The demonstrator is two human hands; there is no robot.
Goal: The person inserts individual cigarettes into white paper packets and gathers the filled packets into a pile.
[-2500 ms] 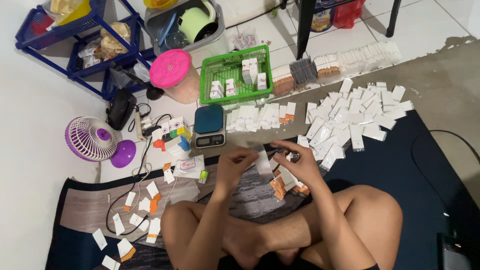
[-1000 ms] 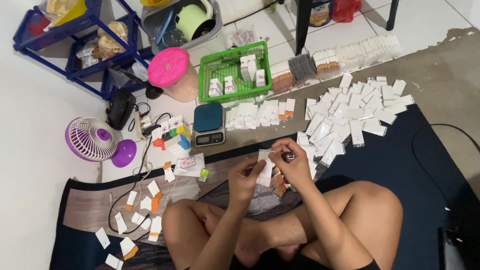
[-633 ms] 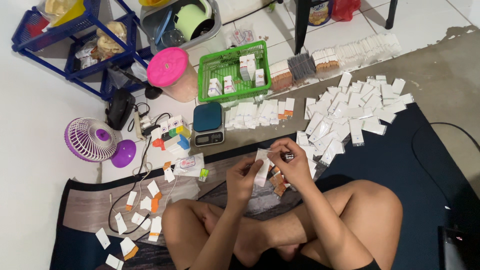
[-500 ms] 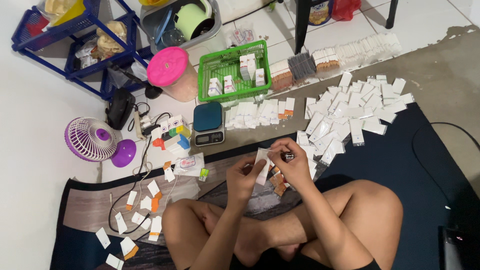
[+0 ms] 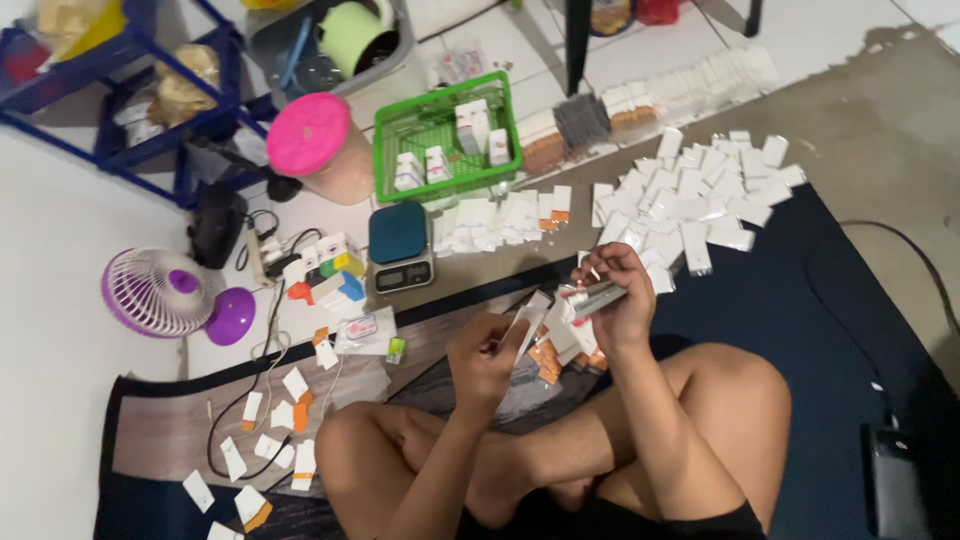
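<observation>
Your left hand point(image 5: 487, 347) pinches a flat white carton point(image 5: 528, 322) above your lap; your right hand point(image 5: 612, 297) is closed round a small tube point(image 5: 597, 295). Judged mid-packing: next, align tube with the carton's open end.

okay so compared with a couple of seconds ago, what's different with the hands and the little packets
Both hands have lifted slightly off the lap. The left hand has taken hold of a flat white packet, now raised beside the small box in the right hand. The green basket, scale and fan lie as before.
</observation>
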